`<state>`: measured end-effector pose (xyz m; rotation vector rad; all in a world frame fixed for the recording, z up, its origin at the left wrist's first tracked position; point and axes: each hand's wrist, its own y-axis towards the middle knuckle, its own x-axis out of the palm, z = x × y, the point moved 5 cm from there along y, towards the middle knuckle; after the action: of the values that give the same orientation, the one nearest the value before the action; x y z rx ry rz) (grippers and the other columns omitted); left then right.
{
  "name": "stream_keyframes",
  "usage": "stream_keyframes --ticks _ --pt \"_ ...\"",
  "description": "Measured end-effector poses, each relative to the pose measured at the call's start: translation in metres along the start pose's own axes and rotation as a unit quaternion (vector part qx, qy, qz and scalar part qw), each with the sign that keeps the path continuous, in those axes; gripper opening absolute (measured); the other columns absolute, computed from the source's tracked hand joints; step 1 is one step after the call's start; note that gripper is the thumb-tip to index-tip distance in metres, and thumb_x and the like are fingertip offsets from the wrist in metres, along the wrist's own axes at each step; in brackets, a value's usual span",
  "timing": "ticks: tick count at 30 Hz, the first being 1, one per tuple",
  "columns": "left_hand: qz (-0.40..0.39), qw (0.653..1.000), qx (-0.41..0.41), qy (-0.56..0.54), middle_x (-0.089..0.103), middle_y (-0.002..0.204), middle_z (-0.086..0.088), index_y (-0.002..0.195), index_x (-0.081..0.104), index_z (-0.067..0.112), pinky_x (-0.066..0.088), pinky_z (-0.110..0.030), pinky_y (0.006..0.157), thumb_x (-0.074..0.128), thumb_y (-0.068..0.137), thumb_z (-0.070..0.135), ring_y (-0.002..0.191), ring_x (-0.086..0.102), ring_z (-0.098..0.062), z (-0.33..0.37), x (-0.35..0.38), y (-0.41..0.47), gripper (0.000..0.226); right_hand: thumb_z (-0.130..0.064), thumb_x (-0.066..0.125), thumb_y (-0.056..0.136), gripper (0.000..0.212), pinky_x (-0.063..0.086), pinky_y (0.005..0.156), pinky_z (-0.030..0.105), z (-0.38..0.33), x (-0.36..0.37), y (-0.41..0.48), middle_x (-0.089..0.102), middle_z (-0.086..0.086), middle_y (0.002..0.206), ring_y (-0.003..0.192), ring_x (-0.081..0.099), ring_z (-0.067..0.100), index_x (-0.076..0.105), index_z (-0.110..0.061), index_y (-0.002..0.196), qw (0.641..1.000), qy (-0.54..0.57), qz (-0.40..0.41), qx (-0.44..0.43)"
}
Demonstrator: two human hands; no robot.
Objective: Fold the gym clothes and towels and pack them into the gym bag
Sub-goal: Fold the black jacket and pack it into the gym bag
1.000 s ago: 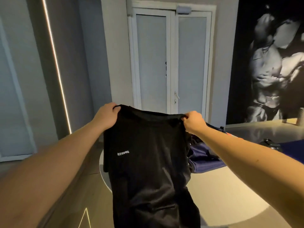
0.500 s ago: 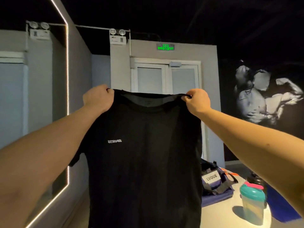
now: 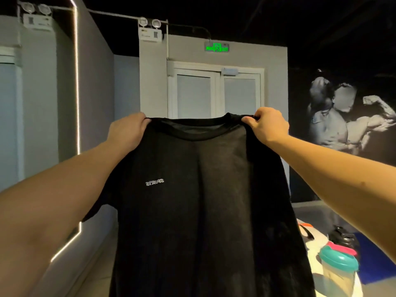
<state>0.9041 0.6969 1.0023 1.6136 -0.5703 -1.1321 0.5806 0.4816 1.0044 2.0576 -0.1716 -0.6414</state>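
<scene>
Teal-lidded shaker bottle (image 3: 337, 273) on white table (image 3: 316, 246), white double door (image 3: 216, 93), green exit sign (image 3: 216, 48), bodybuilder mural (image 3: 347, 116)

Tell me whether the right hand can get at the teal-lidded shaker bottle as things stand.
Probably not yet: the right hand grips the black shirt at its shoulder. The shaker bottle stands uncovered on the table below that forearm, so once the hand lets go the way looks free.

There is a single wide-angle view, worn on the person's head. It faces forward, roughly level, toward the double door (image 3: 214, 93) in the far wall. Both forearms reach in from the lower corners. The left hand (image 3: 126, 130) and right hand (image 3: 265, 125) hold the shirt (image 3: 203, 211) at arm's reach, filling the middle. The bench (image 3: 319, 243) shows only at the lower right edge.
</scene>
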Motion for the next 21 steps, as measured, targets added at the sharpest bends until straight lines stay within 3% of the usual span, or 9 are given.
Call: stream_keyframes --ticks 9,15,19,21 --pt "-0.144 0.989 0.023 -0.017 0.071 0.1 -0.012 0.112 0.062 0.014 0.042 -0.041 0.07 0.034 0.107 0.045 0.091 0.066 -0.036 -0.029 0.256 -0.067 0.043 -0.063 0.065 0.086 0.043 0.058 0.079 0.046 0.119 0.203 -0.013 0.068 -0.001 0.084 0.082 0.064 0.024 0.068 -0.02 0.092 0.99 -0.037 -0.123 0.053" --pt "-0.198 0.98 0.025 -0.01 0.07 0.096 -0.013 0.106 0.06 0.013 0.043 -0.041 0.066 0.036 0.107 0.043 0.087 0.066 -0.038 -0.049 0.419 -0.116 0.039 -0.059 0.066 0.088 0.04 0.057 0.075 0.041 0.203 0.347 -0.036 0.067 0.0 0.085 0.082 0.064 0.024 0.066 -0.019 0.092 0.977 -0.049 -0.189 0.083" --pt "-0.263 0.965 0.012 -0.015 0.068 0.095 -0.018 0.105 0.061 0.008 0.043 -0.041 0.068 0.04 0.106 0.037 0.087 0.064 -0.039 -0.056 0.51 -0.148 0.036 -0.055 0.066 0.09 0.038 0.043 0.062 0.03 0.247 0.425 -0.052 0.063 0.001 0.084 0.08 0.06 0.024 0.065 -0.017 0.094 0.966 -0.067 -0.227 0.102" --pt "-0.313 0.95 -0.004 -0.009 0.068 0.1 -0.014 0.108 0.063 0.011 0.039 -0.037 0.067 0.042 0.106 0.037 0.093 0.063 -0.036 -0.058 0.543 -0.165 0.033 -0.055 0.067 0.09 0.038 0.049 0.065 0.033 0.263 0.454 -0.062 0.065 0.002 0.086 0.08 0.06 0.024 0.064 -0.018 0.094 0.957 -0.082 -0.256 0.112"
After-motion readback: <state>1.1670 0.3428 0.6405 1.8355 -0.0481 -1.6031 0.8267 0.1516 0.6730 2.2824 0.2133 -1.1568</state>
